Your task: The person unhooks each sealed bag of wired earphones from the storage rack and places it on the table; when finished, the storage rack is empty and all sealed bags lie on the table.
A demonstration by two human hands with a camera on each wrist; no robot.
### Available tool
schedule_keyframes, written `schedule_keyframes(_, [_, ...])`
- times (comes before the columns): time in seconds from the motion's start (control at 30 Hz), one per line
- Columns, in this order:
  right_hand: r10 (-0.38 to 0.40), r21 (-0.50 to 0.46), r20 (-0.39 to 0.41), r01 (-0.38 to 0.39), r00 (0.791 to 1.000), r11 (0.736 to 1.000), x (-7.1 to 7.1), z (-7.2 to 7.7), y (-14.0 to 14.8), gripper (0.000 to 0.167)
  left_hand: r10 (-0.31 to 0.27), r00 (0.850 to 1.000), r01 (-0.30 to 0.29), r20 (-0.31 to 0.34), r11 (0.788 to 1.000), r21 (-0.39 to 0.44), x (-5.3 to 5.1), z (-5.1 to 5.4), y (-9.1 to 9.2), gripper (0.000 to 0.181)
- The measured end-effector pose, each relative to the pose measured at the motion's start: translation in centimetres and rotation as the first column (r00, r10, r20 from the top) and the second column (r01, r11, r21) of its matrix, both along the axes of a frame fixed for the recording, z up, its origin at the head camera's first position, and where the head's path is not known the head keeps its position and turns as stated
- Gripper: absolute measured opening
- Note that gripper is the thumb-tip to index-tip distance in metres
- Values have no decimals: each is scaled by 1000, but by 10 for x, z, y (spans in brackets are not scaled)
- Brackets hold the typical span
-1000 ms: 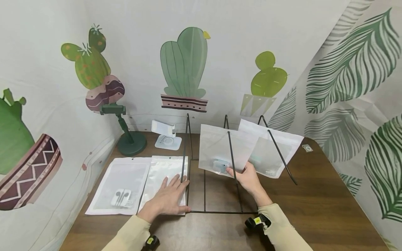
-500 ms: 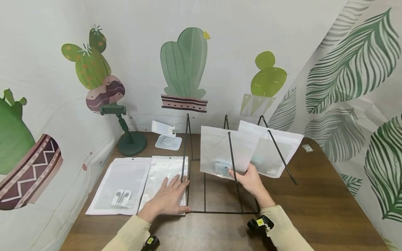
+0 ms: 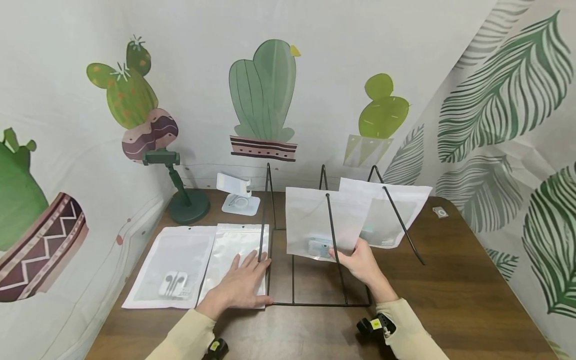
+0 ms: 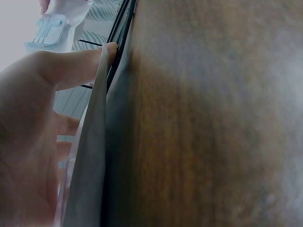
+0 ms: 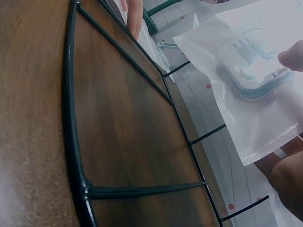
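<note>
A frosted zip pouch [image 3: 310,215] with a small clear earphone case inside hangs by its hole on the middle prong of a black wire rack [image 3: 315,304]. My right hand [image 3: 362,262] pinches its lower right part, thumb in front and fingers behind. The case [image 5: 255,61] shows close up in the right wrist view. My left hand [image 3: 240,282] lies with spread fingers on a silvery pouch [image 3: 225,250], fingertips and thumb at the rack's left base wire. Left of it lies another white pouch [image 3: 180,245] with earphones inside. In the left wrist view, the left thumb [image 4: 80,66] touches the pouch edge.
Another pouch [image 3: 391,215] hangs on the rack's right prong, partly behind the held one. A green phone stand [image 3: 189,205] and a white phone stand [image 3: 240,202] are at the back left. A small pale item [image 3: 440,212] lies at the back right.
My right hand and the held pouch have moved slightly down and toward me along the middle prong. The pouch on the right prong has tilted and shifted a little. The left hand stays put.
</note>
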State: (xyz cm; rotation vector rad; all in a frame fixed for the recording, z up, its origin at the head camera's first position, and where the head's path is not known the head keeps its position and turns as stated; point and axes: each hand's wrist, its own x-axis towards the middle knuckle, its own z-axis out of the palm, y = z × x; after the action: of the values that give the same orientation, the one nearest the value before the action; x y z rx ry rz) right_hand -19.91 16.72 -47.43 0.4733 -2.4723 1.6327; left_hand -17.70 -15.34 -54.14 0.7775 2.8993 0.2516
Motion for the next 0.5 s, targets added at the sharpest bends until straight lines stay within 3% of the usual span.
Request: schedule_keyframes(0.5, [21,13,-52,-20,998,1000,10,2,3,22,2,1000,-2,-4,1000,10,-1,-1,0,101])
